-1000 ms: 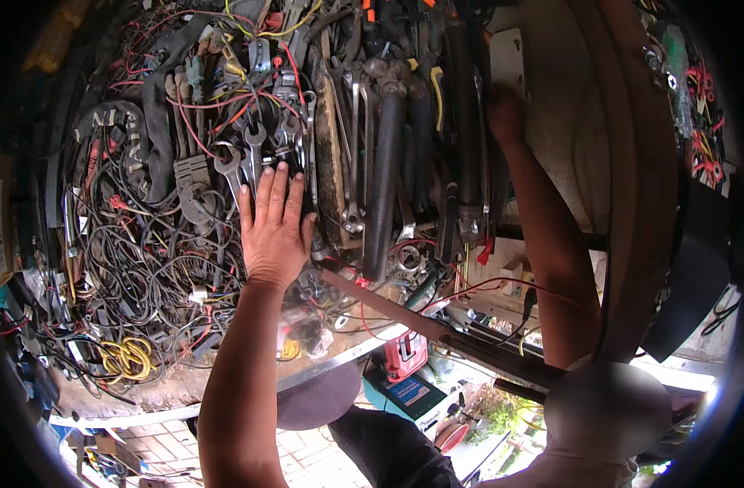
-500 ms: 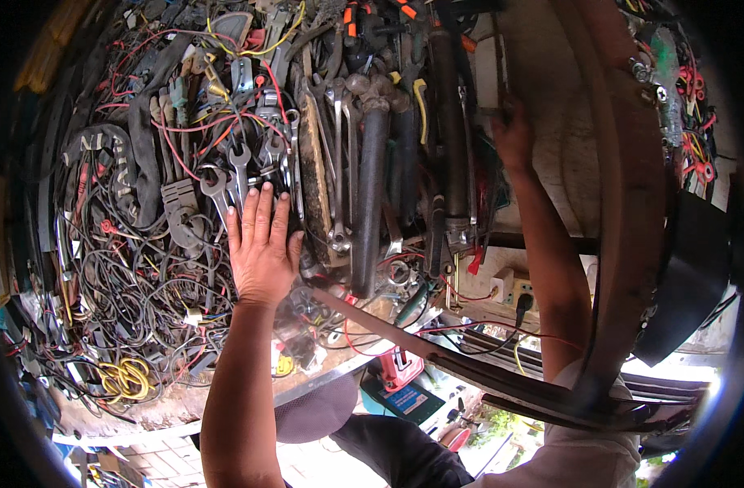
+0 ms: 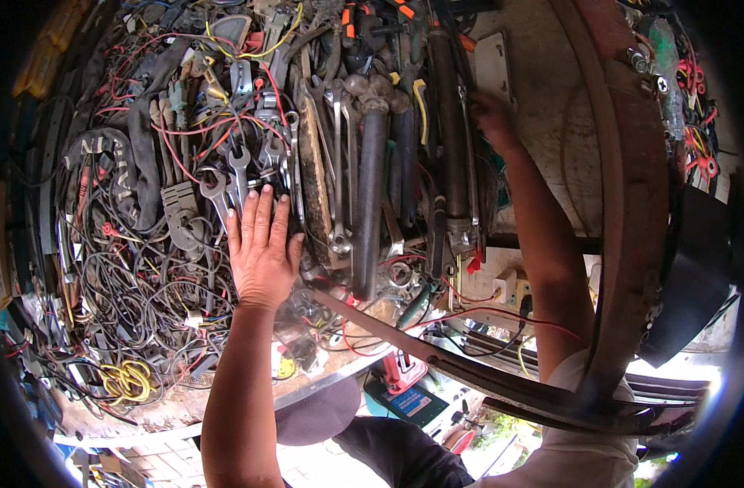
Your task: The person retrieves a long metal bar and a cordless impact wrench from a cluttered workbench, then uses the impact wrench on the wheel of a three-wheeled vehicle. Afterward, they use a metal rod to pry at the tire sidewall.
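My left hand [image 3: 262,254] lies flat, palm down and fingers spread, on the heap of tools and cables. Just beyond its fingertips are an open-ended wrench [image 3: 239,166] and a second, wider-jawed wrench [image 3: 215,189]. At the right edge of the hanging tools is my right hand [image 3: 494,124], in shadow and beside a long slim metal tool [image 3: 469,146]. Its fingers are dim and partly hidden, so whether they grip anything is unclear. A pale flat plate [image 3: 492,69] stands just beyond this hand.
Tangled black cables [image 3: 160,285] fill the left side. Black-handled hammers [image 3: 373,195] and long tools hang in the middle. A rusty metal beam [image 3: 632,203] rises right of my right arm, and a brown bar [image 3: 380,327] crosses below. A coiled yellow cable [image 3: 125,381] lies near the front edge.
My right hand has moved left, from in front of the pale plate to the edge of the hanging tools. A thin dark rod by that hand no longer shows. My left hand has stayed put.
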The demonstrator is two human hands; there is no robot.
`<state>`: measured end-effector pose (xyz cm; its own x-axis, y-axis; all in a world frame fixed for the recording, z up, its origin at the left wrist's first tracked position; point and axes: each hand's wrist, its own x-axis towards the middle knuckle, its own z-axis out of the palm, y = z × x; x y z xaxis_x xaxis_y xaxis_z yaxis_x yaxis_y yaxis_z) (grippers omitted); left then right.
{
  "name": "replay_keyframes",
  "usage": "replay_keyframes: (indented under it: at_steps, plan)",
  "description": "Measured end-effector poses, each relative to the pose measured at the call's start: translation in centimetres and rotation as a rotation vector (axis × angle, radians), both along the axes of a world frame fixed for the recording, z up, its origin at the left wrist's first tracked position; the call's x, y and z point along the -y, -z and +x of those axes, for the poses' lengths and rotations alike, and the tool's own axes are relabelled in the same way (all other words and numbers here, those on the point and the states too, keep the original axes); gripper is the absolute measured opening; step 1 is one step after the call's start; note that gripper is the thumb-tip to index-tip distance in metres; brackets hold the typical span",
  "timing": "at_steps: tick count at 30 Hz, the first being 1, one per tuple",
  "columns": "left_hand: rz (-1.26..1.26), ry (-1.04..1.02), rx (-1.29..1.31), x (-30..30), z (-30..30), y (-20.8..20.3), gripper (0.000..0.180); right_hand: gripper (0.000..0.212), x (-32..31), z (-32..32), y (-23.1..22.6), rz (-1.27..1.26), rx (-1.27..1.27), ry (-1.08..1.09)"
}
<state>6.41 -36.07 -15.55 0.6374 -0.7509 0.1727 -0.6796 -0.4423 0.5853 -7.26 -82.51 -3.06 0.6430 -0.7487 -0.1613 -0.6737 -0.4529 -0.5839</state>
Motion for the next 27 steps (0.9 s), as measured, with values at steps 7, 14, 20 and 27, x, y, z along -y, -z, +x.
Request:
replay_keyframes:
  at_steps: [7, 14, 20, 27]
  plan:
    - [0.014, -0.002, -0.005, -0.1, 0.0, -0.3, 0.056, 0.033, 2.2, 3.4, -0.4, -0.443, -0.091, 0.007]
    - [-0.006, 0.013, -0.01, -0.2, 0.0, -0.3, 0.059, 0.026, 4.7, 5.3, 0.1, -0.8, -0.473, -0.075]
    - [-0.016, 0.013, -0.003, -0.3, 0.1, -0.3, 0.058, 0.043, 6.4, 6.5, 0.4, -0.594, -0.404, -0.065]
    - [0.007, 0.011, 0.001, -0.3, 0.1, -0.3, 0.057, 0.048, 8.3, 7.1, 0.1, -0.403, -0.386, -0.112]
